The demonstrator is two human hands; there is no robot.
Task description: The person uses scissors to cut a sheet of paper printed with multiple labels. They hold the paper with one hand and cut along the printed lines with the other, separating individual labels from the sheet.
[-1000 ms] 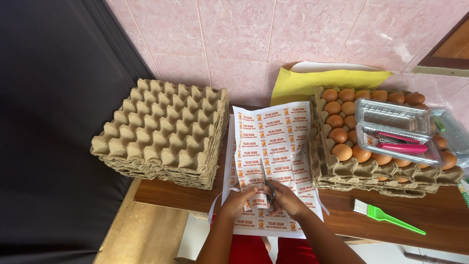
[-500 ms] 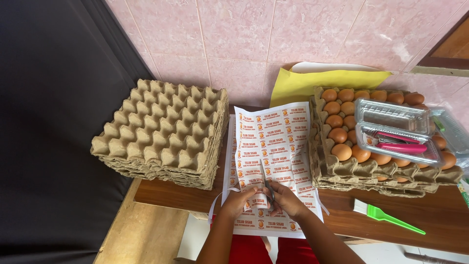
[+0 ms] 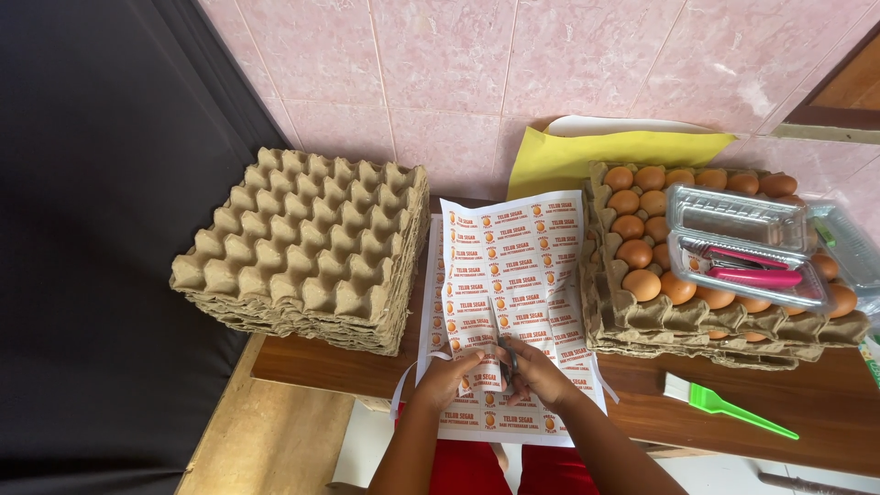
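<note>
Head view: little has moved since the earlier frames; both hands stay on the sheet. The left hand (image 3: 446, 378) pinches the label sheet (image 3: 510, 275) on the table (image 3: 788, 394), the right hand (image 3: 541, 374) closed on scissors (image 3: 502, 337). The white paper with orange-red labels is thin, floppy, tearable; best held near the cut

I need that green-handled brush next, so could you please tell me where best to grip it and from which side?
Take the green-handled brush by its long, tapering handle, about midway along, coming from above. It lies flat on the wooden table with bare wood all round, bristles pointing left toward the egg trays, so the handle is free.
</note>
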